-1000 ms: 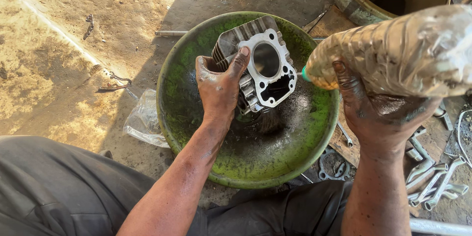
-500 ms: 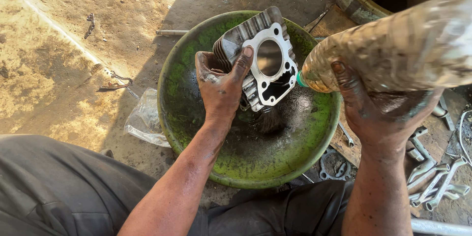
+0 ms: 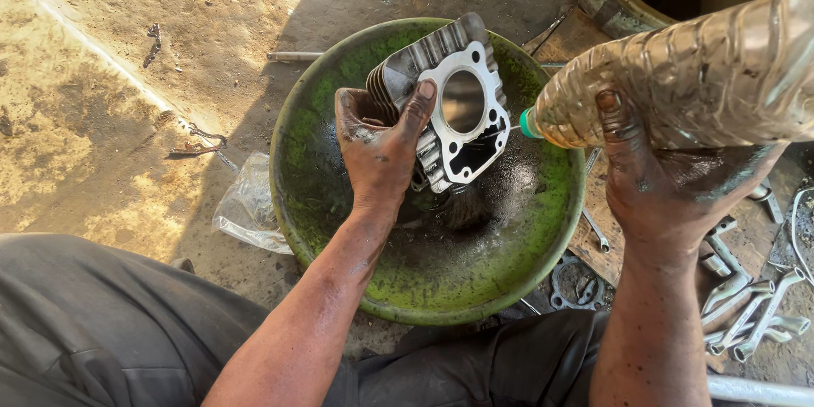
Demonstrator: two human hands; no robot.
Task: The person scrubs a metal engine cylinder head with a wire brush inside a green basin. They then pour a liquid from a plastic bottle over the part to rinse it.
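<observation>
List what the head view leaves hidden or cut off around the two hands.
- Plastic bottle: rear end cut off by the right edge; right hand covers its underside.
- Finned engine cylinder: left side hidden under left hand.
- Green basin: near rim partly hidden by the left forearm.
- Wrenches: cut off at right edge.

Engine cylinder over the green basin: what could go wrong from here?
1. The left hand is greasy and holds the finned engine cylinder tilted, so it might slip into the green basin.
2. The right hand tips the plastic bottle with its spout near the basin's edge; liquid could miss the cylinder and spill toward the wrenches.
</observation>
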